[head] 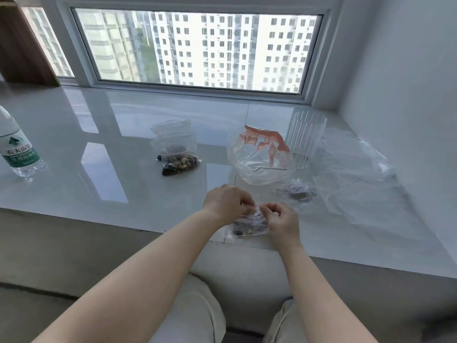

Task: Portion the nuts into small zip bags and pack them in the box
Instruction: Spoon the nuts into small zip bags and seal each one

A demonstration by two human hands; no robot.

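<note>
A small clear zip bag (249, 227) with mixed nuts in it sits at the sill's front edge between my hands. My left hand (226, 200) pinches its top edge on the left and my right hand (282, 219) pinches the top on the right. Two filled small zip bags (179, 160) lie stacked further back at the centre left. A large clear bag with red print (259, 157) stands open behind my hands. Loose nuts in clear plastic (295, 190) lie to the right.
A ribbed clear cup (305, 139) stands at the back right, next to crumpled clear plastic sheets (358, 174). A water bottle (17, 149) stands at the far left. The glossy white sill (99, 144) ends at a window behind and a wall on the right.
</note>
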